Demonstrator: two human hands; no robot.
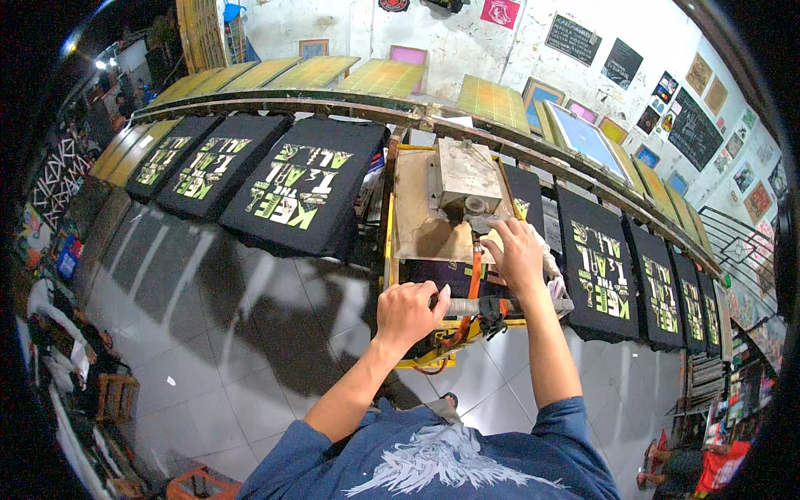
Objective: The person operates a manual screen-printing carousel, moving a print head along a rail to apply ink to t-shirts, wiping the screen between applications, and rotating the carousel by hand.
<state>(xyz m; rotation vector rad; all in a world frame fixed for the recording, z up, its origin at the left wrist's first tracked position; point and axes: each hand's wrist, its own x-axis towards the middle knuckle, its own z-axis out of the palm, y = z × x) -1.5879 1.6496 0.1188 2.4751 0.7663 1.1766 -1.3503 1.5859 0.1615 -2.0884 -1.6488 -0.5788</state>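
A yellow-framed wheeled heater point(388, 242) stands in front of me, with a metal box point(467, 171) on its tan top plate point(414, 221). My left hand point(410, 315) is closed round the left end of the grey wrapped handlebar point(467, 307). Further forward, my right hand point(515, 254) has its fingers curled at a small grey metal fitting point(480, 223) beside the box's round outlet point(475, 205). An orange hose point(475, 279) runs down from this fitting past the bar. The fingertips partly cover the fitting. Black cloth tied on the bar point(493, 315) hangs between my hands.
Printed black T-shirts lie on boards to the left point(304, 187) and right point(596, 267) of the heater. Behind them runs a long rail point(333, 114) with printing screens point(383, 77) leaning along it. A wooden stool point(117, 397) and an orange crate point(200, 483) stand at the left.
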